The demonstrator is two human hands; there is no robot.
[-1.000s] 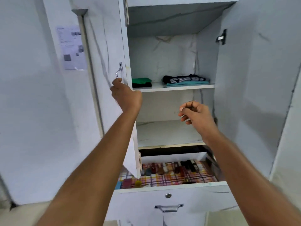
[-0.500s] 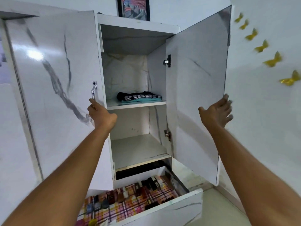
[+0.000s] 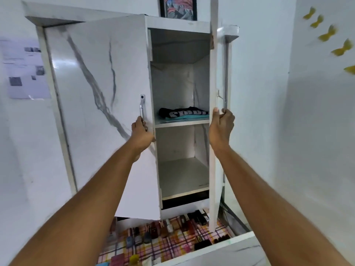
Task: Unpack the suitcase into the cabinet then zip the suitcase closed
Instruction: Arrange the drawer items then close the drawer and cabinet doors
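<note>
A white marble-look cabinet (image 3: 176, 22) stands in front of me with both doors partly swung in. My left hand (image 3: 141, 134) grips the metal handle (image 3: 141, 108) of the left door (image 3: 99, 93). My right hand (image 3: 221, 125) grips the edge of the right door (image 3: 212, 150), thumb on its front, fingers curled behind. On the upper shelf (image 3: 181, 123) lies a folded black and teal stack of clothes (image 3: 183, 113). The lower shelf (image 3: 184, 177) is bare. The suitcase is out of view.
Below the doors an open drawer (image 3: 221, 248) with a plaid lining holds several small bottles and cases. A printed sheet (image 3: 23, 72) hangs on the left wall. Yellow butterfly decorations (image 3: 326, 35) dot the right wall. A framed picture (image 3: 177, 6) sits above the cabinet.
Both doors have swung inward, narrowing the opening. My right hand went from pressing flat on the right door to gripping its edge. My left hand stays on the left handle.
</note>
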